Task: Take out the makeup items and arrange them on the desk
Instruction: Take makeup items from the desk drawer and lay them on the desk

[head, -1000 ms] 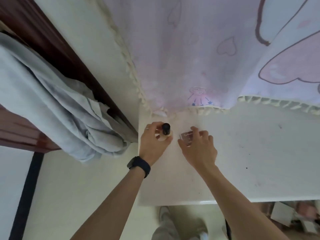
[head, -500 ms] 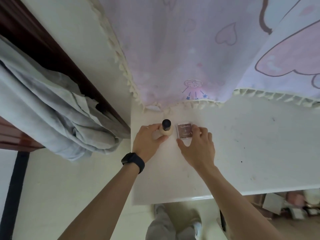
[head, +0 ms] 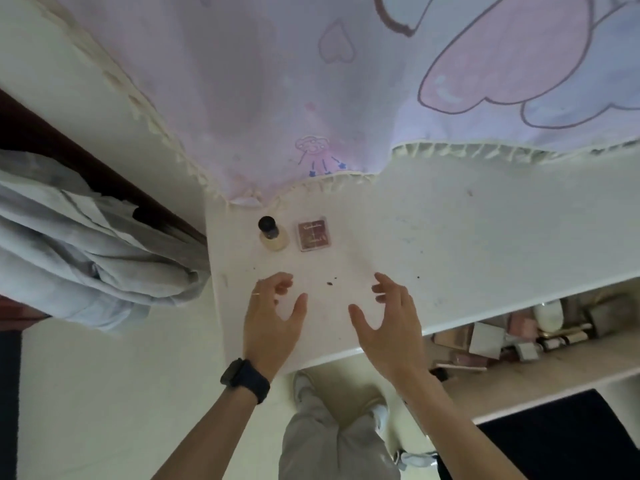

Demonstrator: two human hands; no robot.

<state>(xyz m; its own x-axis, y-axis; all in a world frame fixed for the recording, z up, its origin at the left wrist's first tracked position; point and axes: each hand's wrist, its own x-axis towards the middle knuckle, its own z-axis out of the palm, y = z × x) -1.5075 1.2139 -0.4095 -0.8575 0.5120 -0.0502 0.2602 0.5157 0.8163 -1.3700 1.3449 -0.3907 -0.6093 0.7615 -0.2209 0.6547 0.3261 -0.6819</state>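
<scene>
A small beige bottle with a black cap [head: 272, 234] stands upright near the back left corner of the white desk [head: 450, 244]. Right beside it lies a square reddish-brown compact [head: 312, 233], flat on the desk. My left hand [head: 272, 322], with a dark watch on the wrist, hovers over the desk's front left with loose fingers and holds nothing. My right hand [head: 389, 320] hovers next to it, fingers spread, also holding nothing. Both hands are well in front of the two items.
A pink curtain with a fringed hem [head: 311, 98] hangs over the desk's back edge. Grey cloth [head: 86, 244] hangs to the left of the desk. An open drawer [head: 519, 337] at the lower right holds several makeup items. My legs are below the desk's front edge.
Both hands have let go of the bottle and the compact and drawn back toward the desk's front edge. The two items stay side by side at the back left.
</scene>
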